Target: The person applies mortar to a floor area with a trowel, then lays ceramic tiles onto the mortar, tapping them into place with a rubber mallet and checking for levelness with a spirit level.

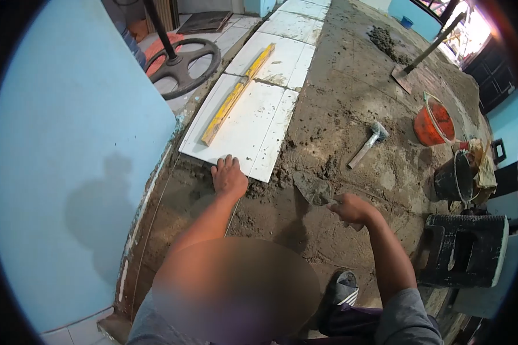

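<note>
My left hand (230, 177) rests on the near edge of a white floor tile (244, 129), its fingers spread a little on the edge and holding nothing. My right hand (354, 210) is closed round the handle of a trowel (313, 189). The trowel's mortar-smeared blade points left, low over the wet mortar beside the tile's near corner. A yellow spirit level (239, 92) lies lengthwise across two of the laid tiles. On the dirt to the right lies a mallet (369, 144) with a pale head.
An orange bucket (433, 123), a black bucket (453, 175) and a dark plastic stool (465, 251) stand at the right. Farther back, a shovel (408, 72) stands near a mortar heap (388, 45). A string line (155, 213) runs along the blue wall (80, 144) at the left.
</note>
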A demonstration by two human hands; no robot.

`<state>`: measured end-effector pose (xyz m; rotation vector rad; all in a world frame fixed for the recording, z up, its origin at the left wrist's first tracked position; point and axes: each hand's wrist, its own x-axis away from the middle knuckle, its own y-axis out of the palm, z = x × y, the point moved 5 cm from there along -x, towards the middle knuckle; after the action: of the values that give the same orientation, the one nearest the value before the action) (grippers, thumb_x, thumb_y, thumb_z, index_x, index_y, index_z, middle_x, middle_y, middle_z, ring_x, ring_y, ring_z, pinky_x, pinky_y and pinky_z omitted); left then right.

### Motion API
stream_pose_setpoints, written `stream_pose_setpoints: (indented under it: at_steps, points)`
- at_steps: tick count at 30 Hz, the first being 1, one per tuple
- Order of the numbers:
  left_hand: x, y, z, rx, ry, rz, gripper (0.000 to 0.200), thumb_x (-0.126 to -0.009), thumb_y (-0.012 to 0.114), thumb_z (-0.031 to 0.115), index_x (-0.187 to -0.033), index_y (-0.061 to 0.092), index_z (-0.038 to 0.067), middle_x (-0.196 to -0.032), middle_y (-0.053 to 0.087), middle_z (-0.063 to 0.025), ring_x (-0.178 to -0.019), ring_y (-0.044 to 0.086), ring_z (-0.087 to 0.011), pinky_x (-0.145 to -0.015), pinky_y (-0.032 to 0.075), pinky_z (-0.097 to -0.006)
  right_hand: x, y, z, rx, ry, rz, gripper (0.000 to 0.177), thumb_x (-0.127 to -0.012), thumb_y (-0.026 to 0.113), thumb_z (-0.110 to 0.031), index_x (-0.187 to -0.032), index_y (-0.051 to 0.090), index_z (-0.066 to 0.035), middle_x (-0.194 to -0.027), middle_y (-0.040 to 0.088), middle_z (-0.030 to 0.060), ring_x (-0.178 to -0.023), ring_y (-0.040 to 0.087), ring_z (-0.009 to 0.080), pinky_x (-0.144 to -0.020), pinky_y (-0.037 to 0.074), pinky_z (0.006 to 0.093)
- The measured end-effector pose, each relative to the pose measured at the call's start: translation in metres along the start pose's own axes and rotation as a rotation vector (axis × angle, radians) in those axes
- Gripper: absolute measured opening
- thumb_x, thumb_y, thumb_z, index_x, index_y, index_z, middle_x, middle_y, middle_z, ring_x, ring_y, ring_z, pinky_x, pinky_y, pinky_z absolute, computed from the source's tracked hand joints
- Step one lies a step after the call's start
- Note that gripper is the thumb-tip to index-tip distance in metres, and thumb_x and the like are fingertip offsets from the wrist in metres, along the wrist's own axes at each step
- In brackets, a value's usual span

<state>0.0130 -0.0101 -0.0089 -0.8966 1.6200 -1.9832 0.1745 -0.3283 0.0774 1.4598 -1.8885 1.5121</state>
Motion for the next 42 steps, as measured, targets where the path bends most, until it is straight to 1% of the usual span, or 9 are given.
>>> stream_pose_setpoints:
  at_steps: [4,12,19,22,25,28,34,38,42]
  points:
    - [0.001,-0.007,0.003,-0.013,0.048,0.117,0.055,-0.094,0.057,0.017,-0.147,0.053,0.005,-0.153,0.047,-0.0076,-0.143,0.036,-0.0282,-0.116,0.029,-0.0471,-0.003,-0.001,0.008,-0.069,-0.027,0.023,0.043,-0.103,0.058,-0.042,-0.111,0.063,0.0,-0.072,0.065,0.0128,-0.063,0.07,0.0247,-0.05,0.056,0.0433]
    - [-0.005,-0.014,-0.001,-0.045,0.058,-0.059,0.05,-0.093,0.055,0.018,-0.141,0.061,0.007,-0.154,0.048,-0.0081,-0.145,0.035,-0.0306,-0.116,0.028,-0.0505,0.0,-0.013,0.012,-0.038,-0.011,0.06,0.044,-0.1,0.064,-0.041,-0.106,0.065,0.002,-0.072,0.065,0.0161,-0.064,0.07,0.0274,-0.063,0.057,0.0455]
    - [-0.007,-0.02,0.004,-0.013,0.089,0.15,0.043,-0.091,0.057,0.015,-0.133,0.066,0.008,-0.139,0.057,-0.0087,-0.136,0.042,-0.028,-0.112,0.031,-0.0475,0.005,-0.021,0.013,-0.23,-0.003,0.217,0.048,-0.099,0.065,-0.043,-0.121,0.066,0.0,-0.078,0.069,0.0166,-0.064,0.071,0.0251,-0.049,0.054,0.0413]
    - [-0.005,-0.038,0.01,0.094,0.138,0.284,0.04,-0.091,0.058,0.014,-0.129,0.068,0.009,-0.136,0.058,-0.0096,-0.135,0.043,-0.027,-0.11,0.032,-0.0478,0.01,-0.011,0.039,-0.409,0.117,0.456,0.054,-0.097,0.067,-0.042,-0.13,0.064,0.0,-0.09,0.073,0.0213,-0.076,0.075,0.0325,-0.062,0.059,0.0464]
    - [0.002,-0.08,0.024,0.173,0.174,0.4,0.037,-0.088,0.059,0.012,-0.124,0.07,0.008,-0.132,0.06,-0.0091,-0.132,0.047,-0.0277,-0.109,0.033,-0.0486,-0.028,0.021,0.094,-0.006,0.015,0.899,0.05,-0.095,0.067,-0.037,-0.127,0.064,0.001,-0.103,0.073,0.0258,-0.094,0.073,0.0414,-0.08,0.058,0.0512]
    - [0.012,-0.114,0.038,0.238,0.293,0.663,0.039,-0.081,0.059,0.006,-0.117,0.072,0.009,-0.123,0.065,-0.0072,-0.125,0.053,-0.0296,-0.103,0.037,-0.0499,-0.021,0.027,0.061,-0.146,0.309,0.712,0.042,-0.092,0.064,-0.03,-0.121,0.065,0.001,-0.112,0.071,0.0273,-0.108,0.067,0.0466,-0.096,0.053,0.0531]
    - [0.036,-0.184,0.071,0.383,0.396,0.724,0.038,-0.081,0.059,0.004,-0.116,0.071,0.008,-0.125,0.064,-0.0076,-0.123,0.055,-0.0293,-0.104,0.036,-0.0481,-0.037,0.054,0.005,-0.187,0.094,0.494,0.035,-0.089,0.06,-0.023,-0.116,0.066,-0.002,-0.113,0.072,0.0262,-0.107,0.068,0.0456,-0.094,0.054,0.0533]
    - [0.068,-0.244,0.076,0.443,0.505,0.798,0.039,-0.08,0.058,0.0,-0.117,0.069,0.005,-0.122,0.066,-0.0123,-0.121,0.058,-0.0337,-0.105,0.039,-0.0494,-0.035,0.029,-0.006,-0.196,0.042,0.598,0.032,-0.088,0.062,-0.021,-0.113,0.066,-0.003,-0.109,0.073,0.0252,-0.104,0.069,0.0454,-0.091,0.055,0.0534]
    - [0.135,-0.305,0.091,0.553,0.561,0.623,0.042,-0.081,0.054,-0.009,-0.121,0.065,-0.001,-0.123,0.064,-0.0207,-0.117,0.062,-0.0361,-0.103,0.046,-0.0452,-0.081,-0.027,0.039,-0.184,0.121,0.781,0.026,-0.088,0.062,-0.019,-0.108,0.066,-0.002,-0.108,0.073,0.0234,-0.101,0.071,0.0429,-0.088,0.056,0.0512]
